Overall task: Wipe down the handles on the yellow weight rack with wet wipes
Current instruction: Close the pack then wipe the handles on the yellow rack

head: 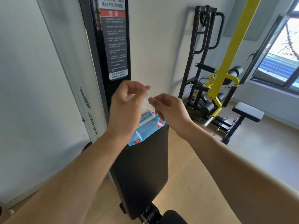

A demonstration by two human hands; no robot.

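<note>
A blue pack of wet wipes (pixel 145 128) lies at the top end of a black padded bench (pixel 145 172), its white lid flipped up. A white wipe (pixel 144 103) sticks up out of the pack's opening. My left hand (pixel 127 101) pinches the top of that wipe between thumb and fingers. Just to the right, my right hand (pixel 168 109) hovers above the pack with its fingers curled and nothing visibly in them. The yellow weight rack (pixel 226 62) stands at the back right, with black padded handles (pixel 204 67) and rollers.
A tall black machine column with a warning sticker (pixel 115 39) rises right behind the pack. A grey-white panel (pixel 40 78) fills the left. A small black stool (pixel 248 111) stands by the rack, and a window (pixel 281 52) is at the far right. The floor is light wood.
</note>
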